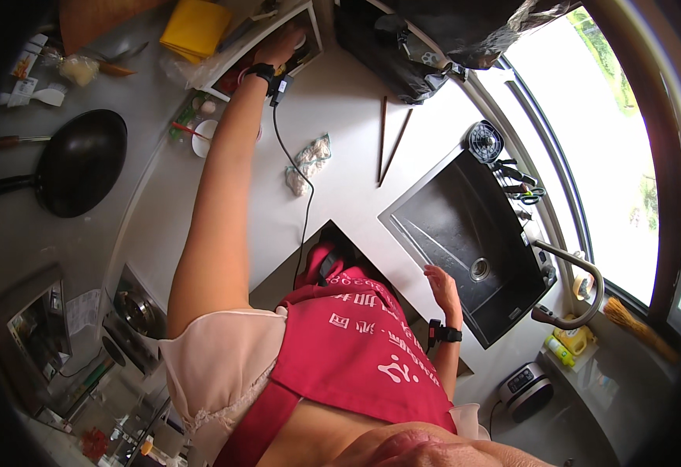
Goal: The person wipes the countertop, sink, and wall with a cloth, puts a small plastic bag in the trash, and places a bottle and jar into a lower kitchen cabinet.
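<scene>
My left arm stretches far forward, and my left hand [282, 48] is inside a white-framed open box [318, 26] at the back of the counter. A small round pale thing lies by its fingertips; whether the hand grips it is unclear. My right hand [444, 290] hangs at the near edge of the black sink [451, 204], its fingers apart and nothing in them. On the counter between are a crumpled cloth or bag with a teal edge [310, 163] and a pair of brown chopsticks [382, 140]. A white bowl [202, 139], partly behind my left forearm, has a red-handled utensil across it.
A black wok [83, 163] stands at left. A folded yellow cloth [195, 28] lies beside the box. A black cable [311, 201] runs from my left wrist over the counter. Along the sink's far side are scissors [530, 195] and a curved faucet [594, 280]. A small appliance [526, 391] sits at right.
</scene>
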`<state>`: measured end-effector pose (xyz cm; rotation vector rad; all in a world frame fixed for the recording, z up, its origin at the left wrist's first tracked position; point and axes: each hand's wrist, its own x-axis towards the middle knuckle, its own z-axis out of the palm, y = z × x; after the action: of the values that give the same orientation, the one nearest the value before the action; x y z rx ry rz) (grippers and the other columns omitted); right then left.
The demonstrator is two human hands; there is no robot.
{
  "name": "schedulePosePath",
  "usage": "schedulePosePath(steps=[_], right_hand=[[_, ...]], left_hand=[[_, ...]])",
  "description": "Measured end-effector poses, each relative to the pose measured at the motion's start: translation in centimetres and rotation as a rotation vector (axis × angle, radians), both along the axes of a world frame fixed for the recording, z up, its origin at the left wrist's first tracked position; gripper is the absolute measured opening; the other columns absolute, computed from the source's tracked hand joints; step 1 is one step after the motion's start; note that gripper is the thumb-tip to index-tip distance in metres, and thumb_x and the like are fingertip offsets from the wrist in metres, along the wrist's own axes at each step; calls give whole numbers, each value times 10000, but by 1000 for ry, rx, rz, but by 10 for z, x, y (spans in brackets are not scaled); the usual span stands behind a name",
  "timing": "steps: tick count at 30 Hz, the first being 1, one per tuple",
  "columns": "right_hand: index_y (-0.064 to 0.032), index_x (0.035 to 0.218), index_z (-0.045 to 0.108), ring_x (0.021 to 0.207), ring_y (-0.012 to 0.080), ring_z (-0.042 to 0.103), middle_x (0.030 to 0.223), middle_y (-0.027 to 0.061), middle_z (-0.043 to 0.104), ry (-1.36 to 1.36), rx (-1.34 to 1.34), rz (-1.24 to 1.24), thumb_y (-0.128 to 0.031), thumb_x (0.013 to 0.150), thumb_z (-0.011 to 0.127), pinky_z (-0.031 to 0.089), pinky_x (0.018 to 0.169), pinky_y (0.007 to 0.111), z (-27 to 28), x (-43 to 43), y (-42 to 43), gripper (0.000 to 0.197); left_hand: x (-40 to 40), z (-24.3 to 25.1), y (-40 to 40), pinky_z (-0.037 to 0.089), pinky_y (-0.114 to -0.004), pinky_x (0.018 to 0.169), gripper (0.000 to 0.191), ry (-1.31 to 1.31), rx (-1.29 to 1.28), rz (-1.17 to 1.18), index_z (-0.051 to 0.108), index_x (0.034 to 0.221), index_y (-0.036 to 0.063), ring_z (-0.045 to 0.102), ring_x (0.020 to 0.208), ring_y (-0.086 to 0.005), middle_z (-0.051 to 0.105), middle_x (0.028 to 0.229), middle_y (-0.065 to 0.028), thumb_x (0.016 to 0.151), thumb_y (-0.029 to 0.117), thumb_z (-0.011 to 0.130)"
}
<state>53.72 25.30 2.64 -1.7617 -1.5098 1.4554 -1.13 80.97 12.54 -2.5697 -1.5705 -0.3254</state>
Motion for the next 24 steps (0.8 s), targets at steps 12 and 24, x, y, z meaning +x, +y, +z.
schedulePosePath(steps=[12,24], right_hand=[[0,1275,656,1043,240,736,1091,164,760,-30,-10,52,-29,985,598,564,904,336,-5,-1,10,298],[-4,1267,660,1030,260,742,1091,175,757,-63,2,102,-37,983,596,574,897,351,-15,3,16,292]], left_hand=[[10,16,-79,475,-475,1047,473,-231,276,17,585,1335,121,574,1223,-390,614,1320,-141,880,14,653],[-43,30,-159,486,-461,1032,653,-40,264,452,547,1367,-22,584,1205,-422,620,1289,-242,813,169,834]])
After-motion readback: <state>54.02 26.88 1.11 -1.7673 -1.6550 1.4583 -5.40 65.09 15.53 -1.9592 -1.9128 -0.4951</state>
